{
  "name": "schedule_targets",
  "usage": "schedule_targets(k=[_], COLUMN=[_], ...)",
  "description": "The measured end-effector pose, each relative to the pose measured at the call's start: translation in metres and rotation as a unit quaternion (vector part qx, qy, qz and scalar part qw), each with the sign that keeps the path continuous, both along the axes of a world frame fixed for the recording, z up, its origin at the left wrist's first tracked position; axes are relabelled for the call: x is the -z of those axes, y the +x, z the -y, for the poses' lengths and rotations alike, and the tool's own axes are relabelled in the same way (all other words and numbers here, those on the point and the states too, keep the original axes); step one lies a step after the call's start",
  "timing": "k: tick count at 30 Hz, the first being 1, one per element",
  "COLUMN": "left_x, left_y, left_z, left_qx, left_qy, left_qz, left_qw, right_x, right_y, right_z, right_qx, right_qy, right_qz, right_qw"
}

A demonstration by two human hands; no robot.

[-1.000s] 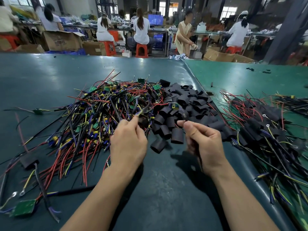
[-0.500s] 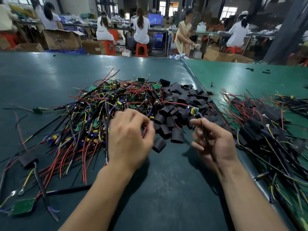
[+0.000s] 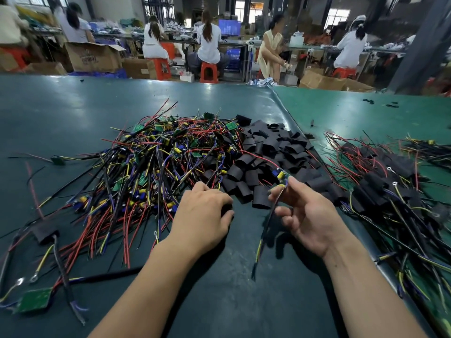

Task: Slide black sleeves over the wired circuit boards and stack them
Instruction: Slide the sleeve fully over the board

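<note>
The right hand (image 3: pixel 310 215) pinches a small wired circuit board (image 3: pixel 281 176) between thumb and forefinger — its thin black, yellow and red leads dangle. The left hand (image 3: pixel 202 215), palm down, curls its fingers over one soft black tubular sleeve (image 3: pixel 225 212) at the near edge of the heaped sleeve pile (image 3: pixel 271 152) — too many to count — on the smooth green table mat (image 3: pixel 73 113).

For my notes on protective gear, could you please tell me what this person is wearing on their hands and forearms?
Nothing shows on either: the left hand and right hand are bare, without gloves, rings or a watch. Both forearms are uncovered up to the frame's bottom edge, with no sleeve in view.
</note>
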State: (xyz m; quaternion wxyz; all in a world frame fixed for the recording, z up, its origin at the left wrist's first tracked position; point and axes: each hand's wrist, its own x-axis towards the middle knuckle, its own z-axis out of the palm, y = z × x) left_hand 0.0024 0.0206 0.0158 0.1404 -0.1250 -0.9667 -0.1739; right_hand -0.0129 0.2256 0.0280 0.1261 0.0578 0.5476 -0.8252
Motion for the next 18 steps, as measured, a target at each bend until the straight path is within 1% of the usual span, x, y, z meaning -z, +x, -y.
schedule_targets(k=[3, 4, 5, 6, 7, 9, 10, 11, 13, 16, 18], left_x=[-0.002, -0.003, -0.004, -0.004, -0.005, -0.005, -0.006, -0.006, -0.007, -0.009, -0.011], left_y=[0.000, 0.001, 0.001, 0.001, 0.001, 0.001, 0.001, 0.001, 0.002, 0.002, 0.003], left_z=[0.003, 0.004, 0.005, 0.005, 0.005, 0.006, 0.006, 0.006, 0.007, 0.007, 0.006], left_qx=[0.025, 0.031, 0.034, 0.033, 0.028, 0.018, 0.015, 0.012, 0.010, 0.019, 0.035], left_qy=[0.007, 0.009, 0.012, 0.016, 0.021, 0.028, 0.034, 0.044, 0.061, 0.072, 0.085], left_qz=[0.028, 0.035, 0.038, 0.036, 0.030, 0.016, 0.013, 0.008, -0.008, -0.015, -0.022], left_qw=[0.999, 0.999, 0.999, 0.999, 0.999, 0.999, 0.999, 0.999, 0.998, 0.997, 0.996], right_x=[-0.002, -0.001, 0.001, 0.004, 0.007, 0.015, 0.017, 0.019, 0.023, 0.028, 0.027], right_y=[0.002, 0.002, 0.002, 0.002, 0.001, -0.002, -0.004, -0.004, -0.006, -0.013, -0.015], right_z=[-0.004, -0.003, 0.000, 0.002, 0.003, 0.006, 0.008, 0.007, 0.004, 0.002, 0.003], right_qx=[-0.029, -0.023, -0.001, 0.038, 0.085, 0.167, 0.194, 0.219, 0.241, 0.231, 0.253], right_qy=[-0.035, -0.027, 0.000, 0.050, 0.124, 0.272, 0.308, 0.315, 0.300, 0.264, 0.199], right_qz=[-0.019, -0.038, -0.063, -0.093, -0.123, -0.173, -0.189, -0.203, -0.224, -0.242, -0.227], right_qw=[0.999, 0.999, 0.998, 0.994, 0.981, 0.932, 0.912, 0.901, 0.895, 0.905, 0.919])
